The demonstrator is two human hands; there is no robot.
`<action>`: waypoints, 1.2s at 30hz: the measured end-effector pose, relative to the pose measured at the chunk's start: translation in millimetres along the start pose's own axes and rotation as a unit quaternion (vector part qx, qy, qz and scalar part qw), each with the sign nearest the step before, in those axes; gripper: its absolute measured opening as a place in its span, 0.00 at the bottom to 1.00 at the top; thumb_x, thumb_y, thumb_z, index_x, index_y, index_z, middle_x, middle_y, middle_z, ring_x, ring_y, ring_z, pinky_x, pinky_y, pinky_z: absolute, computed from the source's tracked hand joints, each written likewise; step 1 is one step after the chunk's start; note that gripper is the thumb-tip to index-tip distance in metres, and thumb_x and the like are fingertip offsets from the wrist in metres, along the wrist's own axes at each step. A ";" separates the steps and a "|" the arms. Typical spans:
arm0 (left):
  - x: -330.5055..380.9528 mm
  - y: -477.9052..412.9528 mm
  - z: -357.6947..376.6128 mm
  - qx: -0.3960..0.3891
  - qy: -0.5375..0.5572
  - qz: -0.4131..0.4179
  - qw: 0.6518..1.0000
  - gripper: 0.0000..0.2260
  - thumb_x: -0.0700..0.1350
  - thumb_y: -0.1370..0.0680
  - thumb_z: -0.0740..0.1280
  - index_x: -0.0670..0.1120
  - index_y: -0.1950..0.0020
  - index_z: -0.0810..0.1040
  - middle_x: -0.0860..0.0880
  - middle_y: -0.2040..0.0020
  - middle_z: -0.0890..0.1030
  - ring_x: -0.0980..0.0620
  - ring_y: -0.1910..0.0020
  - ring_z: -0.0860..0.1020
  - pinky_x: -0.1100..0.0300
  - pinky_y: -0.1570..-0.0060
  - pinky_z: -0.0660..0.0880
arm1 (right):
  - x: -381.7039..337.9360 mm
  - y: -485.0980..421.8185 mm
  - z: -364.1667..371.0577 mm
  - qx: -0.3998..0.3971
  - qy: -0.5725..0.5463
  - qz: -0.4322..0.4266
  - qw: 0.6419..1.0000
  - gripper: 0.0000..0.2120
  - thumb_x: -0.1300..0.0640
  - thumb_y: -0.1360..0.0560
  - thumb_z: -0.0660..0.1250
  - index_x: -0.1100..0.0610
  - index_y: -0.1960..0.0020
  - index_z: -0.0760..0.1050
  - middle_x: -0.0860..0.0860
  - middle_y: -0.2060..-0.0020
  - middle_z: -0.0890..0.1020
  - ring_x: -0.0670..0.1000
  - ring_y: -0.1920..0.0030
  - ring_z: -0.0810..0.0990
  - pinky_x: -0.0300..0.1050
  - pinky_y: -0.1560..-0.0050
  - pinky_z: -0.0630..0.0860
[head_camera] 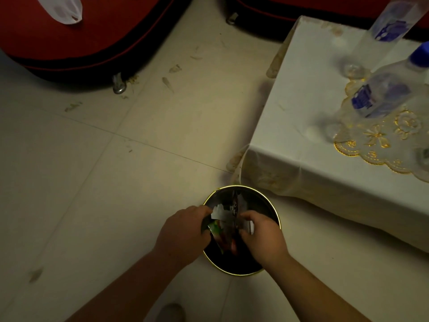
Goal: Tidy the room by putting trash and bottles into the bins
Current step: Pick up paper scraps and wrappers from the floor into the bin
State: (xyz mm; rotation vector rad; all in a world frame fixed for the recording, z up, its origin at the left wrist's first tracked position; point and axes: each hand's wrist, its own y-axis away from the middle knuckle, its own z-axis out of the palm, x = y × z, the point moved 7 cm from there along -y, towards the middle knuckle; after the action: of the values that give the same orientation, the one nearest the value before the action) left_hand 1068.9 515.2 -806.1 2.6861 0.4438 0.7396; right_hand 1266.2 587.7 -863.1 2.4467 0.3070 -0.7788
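Crumpled shiny wrappers (224, 225), gripped in curled fingers of left hand (183, 231) and right hand (262, 235), sit over the lower-centre round black gold-rimmed bin (260, 203); next, probably let go.

glossy foil wrappers (226, 226), clear plastic bottles (383, 96) (cloth-covered table (301, 112))

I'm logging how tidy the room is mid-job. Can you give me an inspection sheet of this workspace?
Surface: tiled floor, stained, in dim light.
Job's things: round dark bin on the floor by the table corner; crumpled wrappers over its opening; near bottle and far bottle, clear with blue labels, on the table.
Clutter: small scraps on the floor; white plastic bag on the red sofa.
Hands: left hand and right hand both grip the wrappers.
Cables: nothing seen.
Surroundings: table under a white cloth, with a lace mat; red sofa beyond.
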 end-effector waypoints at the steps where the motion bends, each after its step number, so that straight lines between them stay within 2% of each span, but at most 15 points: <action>1: -0.7 2.3 -0.1 -0.004 -0.003 -0.003 1.000 0.18 0.51 0.27 0.67 0.57 0.37 0.74 0.56 0.43 0.80 0.52 0.46 0.77 0.57 0.48 0.75 | 2.1 2.9 -0.1 0.002 0.004 0.005 1.000 0.16 0.51 0.28 0.72 0.41 0.41 0.77 0.40 0.47 0.83 0.44 0.49 0.80 0.38 0.52 0.74; 5: 11.3 17.4 -16.9 -0.017 -0.021 -0.003 1.000 0.20 0.53 0.26 0.68 0.57 0.34 0.73 0.56 0.41 0.79 0.52 0.44 0.76 0.56 0.45 0.74 | -6.0 25.0 -18.4 -0.010 0.021 0.012 1.000 0.15 0.46 0.28 0.72 0.40 0.42 0.76 0.40 0.48 0.82 0.44 0.52 0.79 0.38 0.57 0.73; 8: 40.3 31.5 -52.7 -0.012 -0.050 0.012 0.999 0.20 0.56 0.26 0.67 0.58 0.35 0.72 0.56 0.42 0.79 0.53 0.45 0.77 0.54 0.46 0.75 | -34.2 49.0 -62.3 -0.014 0.045 0.004 0.999 0.18 0.45 0.28 0.71 0.41 0.39 0.76 0.41 0.46 0.81 0.45 0.47 0.78 0.41 0.51 0.75; 12: 94.2 53.4 -129.6 0.001 -0.107 0.030 0.994 0.19 0.60 0.27 0.63 0.58 0.37 0.74 0.57 0.43 0.79 0.53 0.46 0.77 0.54 0.44 0.73 | -91.1 92.0 -155.2 0.022 0.067 -0.004 0.998 0.20 0.44 0.28 0.68 0.43 0.37 0.74 0.43 0.44 0.80 0.49 0.41 0.75 0.42 0.47 0.73; 16: 167.6 80.3 -219.4 0.012 -0.157 0.058 0.986 0.21 0.63 0.27 0.61 0.59 0.35 0.73 0.57 0.40 0.78 0.52 0.41 0.76 0.52 0.38 0.68 | -145.8 147.1 -257.5 0.054 0.139 -0.010 0.989 0.23 0.40 0.28 0.65 0.43 0.35 0.70 0.46 0.40 0.78 0.52 0.36 0.72 0.46 0.39 0.71; 19: 232.5 105.0 -285.6 0.025 -0.165 0.094 0.981 0.24 0.63 0.28 0.59 0.59 0.33 0.72 0.57 0.38 0.78 0.51 0.39 0.75 0.50 0.34 0.66 | -177.0 194.5 -330.5 0.088 0.152 0.008 0.984 0.28 0.37 0.28 0.63 0.44 0.31 0.68 0.46 0.35 0.75 0.52 0.31 0.68 0.47 0.33 0.68; 25: 351.8 156.9 -376.1 0.052 -0.165 0.204 0.964 0.28 0.63 0.30 0.58 0.60 0.30 0.67 0.58 0.35 0.77 0.51 0.37 0.75 0.50 0.35 0.67 | -216.5 302.8 -453.7 0.197 0.148 0.062 0.967 0.27 0.37 0.28 0.63 0.43 0.31 0.66 0.45 0.35 0.75 0.51 0.33 0.69 0.49 0.35 0.69; 30: 463.6 224.3 -390.4 0.026 -0.180 0.346 0.920 0.28 0.64 0.30 0.59 0.60 0.30 0.69 0.55 0.35 0.78 0.48 0.37 0.75 0.50 0.37 0.69 | -205.9 435.9 -513.3 0.299 0.129 0.163 0.932 0.28 0.37 0.27 0.63 0.44 0.29 0.67 0.47 0.34 0.75 0.52 0.32 0.69 0.52 0.33 0.70; 33: 534.0 282.7 -366.8 -0.004 -0.198 0.436 0.878 0.28 0.65 0.29 0.60 0.60 0.29 0.67 0.55 0.33 0.77 0.48 0.36 0.74 0.49 0.37 0.69 | -178.2 533.1 -525.6 0.347 0.095 0.227 0.905 0.29 0.36 0.27 0.62 0.44 0.28 0.66 0.47 0.33 0.74 0.52 0.31 0.69 0.54 0.33 0.70; 36: 603.7 356.9 -328.4 -0.043 -0.209 0.517 0.829 0.27 0.65 0.26 0.61 0.60 0.28 0.66 0.53 0.32 0.75 0.48 0.34 0.73 0.49 0.35 0.69 | -140.4 643.1 -523.2 0.397 0.069 0.305 0.863 0.29 0.36 0.27 0.62 0.44 0.29 0.67 0.47 0.35 0.75 0.52 0.34 0.71 0.53 0.36 0.72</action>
State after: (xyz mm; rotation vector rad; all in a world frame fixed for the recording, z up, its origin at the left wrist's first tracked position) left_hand 1461.3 491.8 -138.9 2.7261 -1.2067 0.3209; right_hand 1631.8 347.0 -145.2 3.0669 -0.8891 -0.4804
